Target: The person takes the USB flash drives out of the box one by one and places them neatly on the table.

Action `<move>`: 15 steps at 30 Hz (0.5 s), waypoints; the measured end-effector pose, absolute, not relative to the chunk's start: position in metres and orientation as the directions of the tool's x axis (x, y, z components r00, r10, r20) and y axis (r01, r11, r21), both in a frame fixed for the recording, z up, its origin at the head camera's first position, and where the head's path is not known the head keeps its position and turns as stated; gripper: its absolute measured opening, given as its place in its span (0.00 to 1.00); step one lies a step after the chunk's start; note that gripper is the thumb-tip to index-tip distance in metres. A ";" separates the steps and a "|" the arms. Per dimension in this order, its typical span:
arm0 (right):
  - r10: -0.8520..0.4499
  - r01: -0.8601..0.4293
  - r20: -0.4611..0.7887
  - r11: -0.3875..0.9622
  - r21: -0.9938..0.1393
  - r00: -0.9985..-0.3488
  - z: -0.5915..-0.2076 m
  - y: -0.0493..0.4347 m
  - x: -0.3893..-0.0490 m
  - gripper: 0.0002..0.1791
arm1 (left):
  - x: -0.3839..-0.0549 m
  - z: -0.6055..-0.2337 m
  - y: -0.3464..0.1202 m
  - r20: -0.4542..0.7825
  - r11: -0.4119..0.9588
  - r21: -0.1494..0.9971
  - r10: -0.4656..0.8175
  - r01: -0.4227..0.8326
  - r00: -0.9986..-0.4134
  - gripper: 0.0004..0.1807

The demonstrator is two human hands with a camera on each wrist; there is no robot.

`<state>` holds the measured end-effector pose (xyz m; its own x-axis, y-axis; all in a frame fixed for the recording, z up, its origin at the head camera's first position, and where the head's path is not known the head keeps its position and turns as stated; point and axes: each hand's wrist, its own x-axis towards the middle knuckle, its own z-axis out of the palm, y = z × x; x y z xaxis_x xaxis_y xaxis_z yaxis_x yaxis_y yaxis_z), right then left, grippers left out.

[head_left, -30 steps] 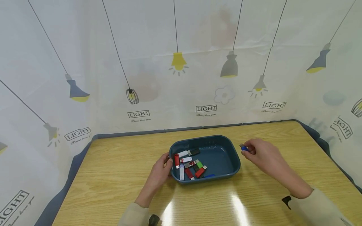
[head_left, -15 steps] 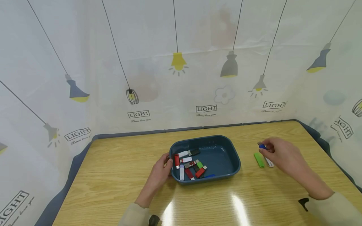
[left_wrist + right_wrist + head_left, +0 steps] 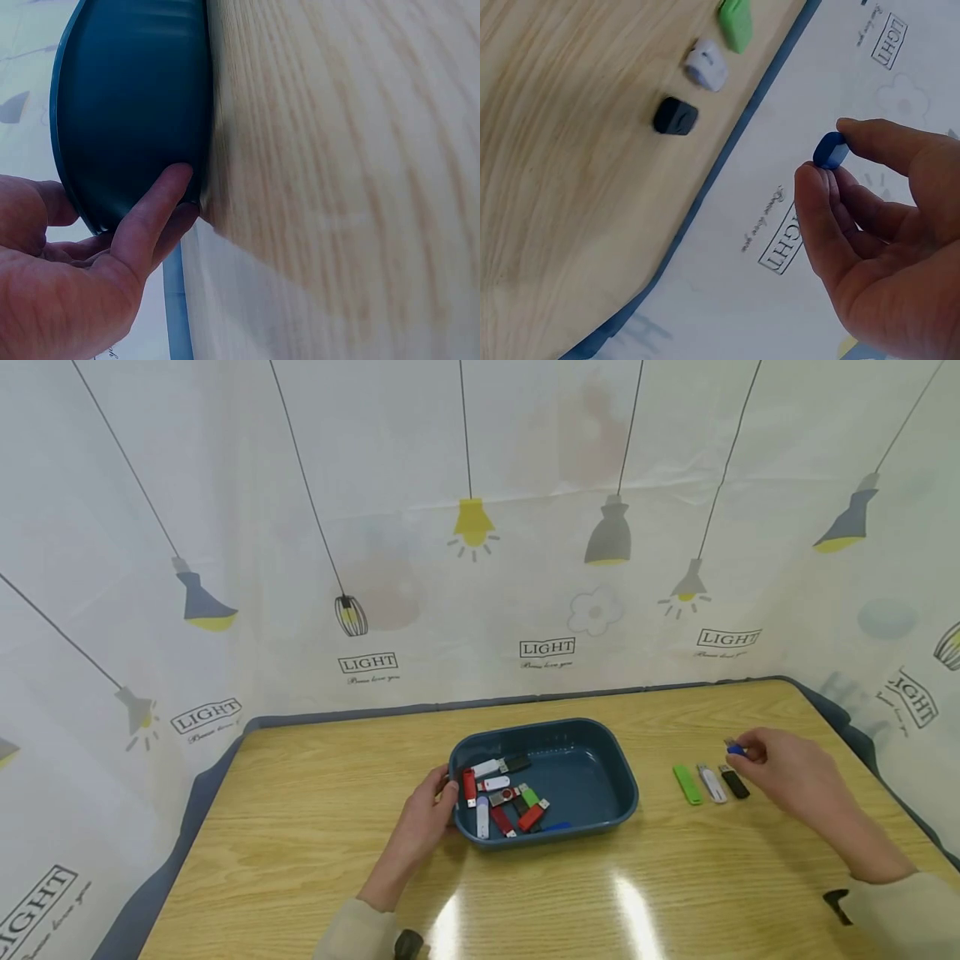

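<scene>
My right hand [image 3: 795, 772] pinches a blue USB stick [image 3: 830, 150] between thumb and fingertips, its metal plug pointing away to the left in the head view. It is held above the table at the right, just beyond a black USB stick [image 3: 734, 782]. Left of that lie a white USB stick [image 3: 712, 784] and a green one [image 3: 687, 785], side by side in a row. With my left hand [image 3: 422, 814] I hold the left end of a dark blue plastic tray [image 3: 588, 781], thumb over the rim and fingers against the outer wall.
Inside the tray, mostly toward its left, several USB sticks lie jumbled, among them a red one [image 3: 469, 787], a white one [image 3: 482, 817] and a blue one [image 3: 557, 827]. The wooden table [image 3: 315, 818] meets a printed cloth backdrop [image 3: 420, 568] behind.
My right hand has carried the blue USB stick rightward from beside the tray, past the row, uncovering the green, white and black sticks. My left hand and the tray stay in place.
</scene>
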<state>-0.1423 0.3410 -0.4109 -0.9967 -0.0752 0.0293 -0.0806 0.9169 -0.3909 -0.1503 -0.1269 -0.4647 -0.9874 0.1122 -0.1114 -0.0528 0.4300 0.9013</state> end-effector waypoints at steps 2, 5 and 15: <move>-0.066 -0.070 0.024 0.920 -0.385 -0.998 -0.414 0.347 -0.143 0.21 | -0.150 -0.465 -0.127 -0.111 0.430 0.901 0.112 -0.052 -0.987 0.25; -0.053 -0.055 0.016 0.921 -0.385 -0.998 -0.417 0.354 -0.144 0.22 | -0.150 -0.465 -0.127 -0.108 0.430 0.901 0.112 -0.050 -0.988 0.25; -0.024 -0.014 -0.021 0.929 -0.369 -0.999 -0.430 0.372 -0.147 0.22 | -0.151 -0.466 -0.128 -0.097 0.410 0.911 0.123 -0.038 -0.988 0.25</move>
<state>-0.1473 0.3716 -0.4300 -0.9995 -0.0237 -0.0214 -0.0141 0.9295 -0.3686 -0.1511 -0.1276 -0.4663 -0.9877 0.1230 -0.0967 -0.0381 0.4104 0.9111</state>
